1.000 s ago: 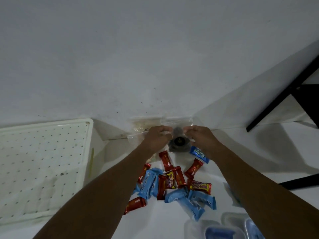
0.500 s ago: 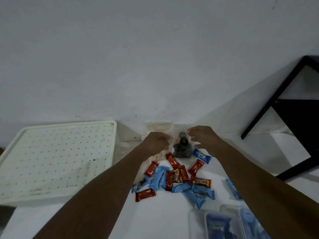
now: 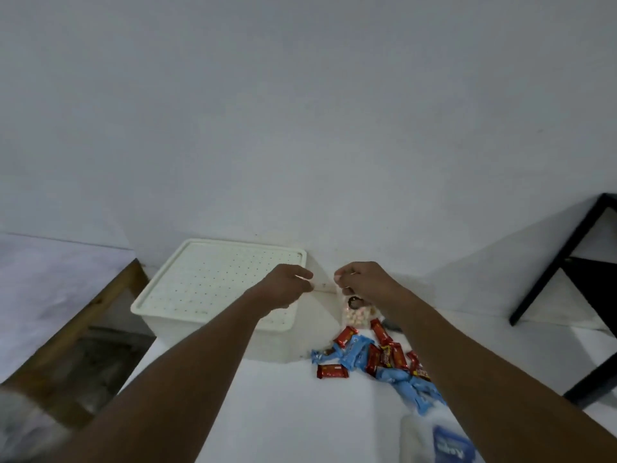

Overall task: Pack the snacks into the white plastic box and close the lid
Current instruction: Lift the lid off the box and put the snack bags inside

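Fingers [image 3: 344,274] of the right hand [image 3: 362,282] are curled in and pinch the top of a clear bag [image 3: 355,316], which hangs below the knuckles with small pale sweets gathered at its bottom. The right forearm reaches in from the near right and crosses over part of the pile. Fingers [image 3: 302,274] of the left hand [image 3: 287,285] are bent toward the thumb with a pale sliver between them; whether they pinch the bag's edge or hold nothing I cannot tell. The left forearm stretches from the near left, with the hand raised over the near right corner of the white plastic box [image 3: 220,332]. The two hands are close, with a small gap between them.

The box stands on the far left part of the white table [image 3: 283,412], against the wall, and its perforated lid [image 3: 213,279] lies on top. Just right of the box, loose snacks [image 3: 377,359] in red and blue wrappers lie in a heap on the table, below the hanging bag. At the near right edge sits a clear tub with a blue label [image 3: 450,446], blurred. Left of the table is a wooden frame [image 3: 83,315]; at the far right stands a black frame [image 3: 564,262].
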`<state>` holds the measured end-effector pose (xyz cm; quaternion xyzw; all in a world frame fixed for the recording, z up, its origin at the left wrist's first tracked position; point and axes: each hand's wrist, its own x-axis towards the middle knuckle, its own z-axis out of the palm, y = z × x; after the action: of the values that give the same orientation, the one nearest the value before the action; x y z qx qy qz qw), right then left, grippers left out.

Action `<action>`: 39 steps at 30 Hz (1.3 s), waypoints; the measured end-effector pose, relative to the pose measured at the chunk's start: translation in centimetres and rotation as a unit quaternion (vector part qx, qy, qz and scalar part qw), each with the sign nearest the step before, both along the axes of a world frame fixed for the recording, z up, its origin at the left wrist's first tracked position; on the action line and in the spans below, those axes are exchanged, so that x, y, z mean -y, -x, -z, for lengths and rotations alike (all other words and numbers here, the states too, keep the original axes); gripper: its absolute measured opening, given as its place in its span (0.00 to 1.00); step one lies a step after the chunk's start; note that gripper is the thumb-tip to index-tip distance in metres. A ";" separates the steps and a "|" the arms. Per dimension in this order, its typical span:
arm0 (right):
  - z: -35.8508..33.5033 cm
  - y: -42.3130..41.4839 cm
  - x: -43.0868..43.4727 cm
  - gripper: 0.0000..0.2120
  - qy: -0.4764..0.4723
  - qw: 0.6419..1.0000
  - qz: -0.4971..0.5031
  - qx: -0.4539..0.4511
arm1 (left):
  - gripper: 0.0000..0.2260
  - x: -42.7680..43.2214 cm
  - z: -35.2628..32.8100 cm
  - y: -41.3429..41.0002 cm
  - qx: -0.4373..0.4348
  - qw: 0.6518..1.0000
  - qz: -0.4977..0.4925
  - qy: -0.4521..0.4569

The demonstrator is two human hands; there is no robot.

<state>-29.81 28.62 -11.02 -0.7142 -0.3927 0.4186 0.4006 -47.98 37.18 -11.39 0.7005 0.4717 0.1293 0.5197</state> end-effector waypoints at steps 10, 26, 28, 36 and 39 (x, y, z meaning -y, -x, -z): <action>1.0 8.7 -1.1 0.09 0.002 0.998 -0.058 -0.001 | 0.16 1.7 1.9 13.1 -0.028 0.993 -0.105 -0.041; 11.4 11.6 -12.6 0.21 0.054 0.989 0.078 0.116 | 0.27 -14.4 11.3 24.2 -0.243 0.953 -0.131 -0.129; 12.4 11.8 -14.0 0.23 0.060 0.985 0.097 0.132 | 0.26 -17.0 12.5 24.6 -0.264 0.947 -0.134 -0.123; 14.4 13.0 -16.1 0.20 0.060 0.963 0.182 0.187 | 0.30 -20.9 14.1 24.3 -0.174 0.963 -0.159 -0.129; 14.1 13.6 -16.1 0.20 0.056 0.947 0.208 0.238 | 0.31 -20.6 13.8 24.5 -0.141 0.965 -0.168 -0.143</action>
<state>-43.37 44.70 -25.13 -0.8801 -0.2955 0.1646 0.3331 -72.49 57.76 -25.24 0.6894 0.6280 0.1808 0.3126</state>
